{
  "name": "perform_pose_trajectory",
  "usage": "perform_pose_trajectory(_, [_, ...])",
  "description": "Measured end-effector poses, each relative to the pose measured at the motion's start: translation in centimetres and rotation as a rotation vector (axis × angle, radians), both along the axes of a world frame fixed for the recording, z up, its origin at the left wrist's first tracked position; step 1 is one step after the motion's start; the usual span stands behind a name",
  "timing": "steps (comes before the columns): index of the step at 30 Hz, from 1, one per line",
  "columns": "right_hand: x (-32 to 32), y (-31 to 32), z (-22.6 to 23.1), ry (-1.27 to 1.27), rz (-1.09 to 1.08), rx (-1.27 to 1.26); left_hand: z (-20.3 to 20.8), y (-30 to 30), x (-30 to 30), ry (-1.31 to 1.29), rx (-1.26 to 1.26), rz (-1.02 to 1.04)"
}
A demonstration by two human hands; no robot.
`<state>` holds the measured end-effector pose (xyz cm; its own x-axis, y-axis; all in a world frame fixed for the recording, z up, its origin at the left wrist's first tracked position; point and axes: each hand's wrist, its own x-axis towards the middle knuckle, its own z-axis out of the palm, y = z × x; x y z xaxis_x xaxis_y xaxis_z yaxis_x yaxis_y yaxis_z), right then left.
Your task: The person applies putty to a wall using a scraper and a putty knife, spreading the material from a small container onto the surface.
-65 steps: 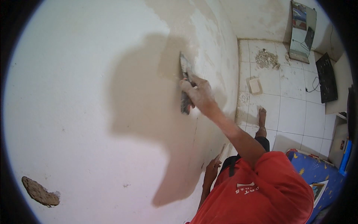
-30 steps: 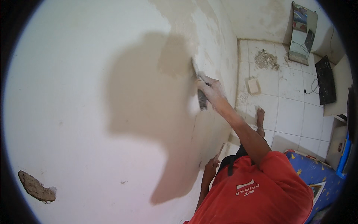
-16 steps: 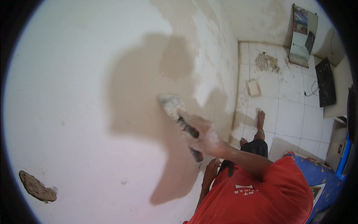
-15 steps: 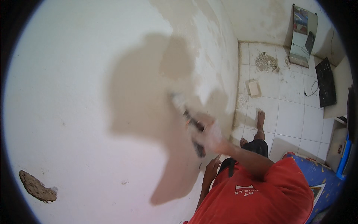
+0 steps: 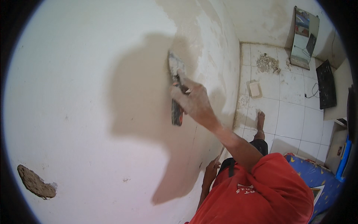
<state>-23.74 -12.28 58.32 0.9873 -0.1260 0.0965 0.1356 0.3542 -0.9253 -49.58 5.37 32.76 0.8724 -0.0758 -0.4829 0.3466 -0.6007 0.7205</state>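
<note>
Since half a second ago, we see the putty knife (image 5: 176,113) has shifted toward the top of the view, its handle now nearly in line with our forearm's shadowed wall (image 5: 74,93). We count two hands: the right hand (image 5: 195,100) is closed around that one knife, its blade at the wall beside a beige smear (image 5: 184,28); the left hand (image 5: 212,167), low by the shirt (image 5: 261,190), has its fingers around one thin, flat piece (image 5: 220,153), which we see only edge-on and cannot identify. There is one rough hole (image 5: 35,182) in the wall. On the floor we count one shallow tray (image 5: 256,90), one heap of rubble (image 5: 267,62) and one bare foot (image 5: 261,120). One mirror (image 5: 302,44) leans beyond. The shirt partly covers one framed picture (image 5: 318,194) on blue patterned fabric (image 5: 328,183), and dark rims cut off the corners.
</note>
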Motion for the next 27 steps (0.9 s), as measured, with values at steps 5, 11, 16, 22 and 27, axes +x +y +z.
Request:
perform_pose_trajectory(5, [-4.4, 0.4, -1.5, -0.253, -0.019, -0.312, 0.4, -0.5, 0.2, -0.008, -0.042, 0.024])
perform_pose_trajectory(11, [-2.1, -3.9, -6.5, -0.099, -0.098, -0.328, 0.2, 0.4, 0.3, 0.032, 0.026, -0.04])
perform_pose_trajectory(16, [2.7, -7.1, -3.4, -0.562, -0.22, -0.868, 1.0, 0.2, -0.3, 0.089, 0.015, 0.03])
perform_pose_trajectory(22, [6.6, -8.2, -3.9, -0.668, -0.284, -1.026, -0.3, 0.7, -1.2, 0.003, -0.014, 0.088])
perform_pose_trajectory(27, [6.1, -8.3, -7.2, -0.554, -0.233, -1.13, -1.0, 1.4, -1.9, 0.028, -0.01, 0.056])
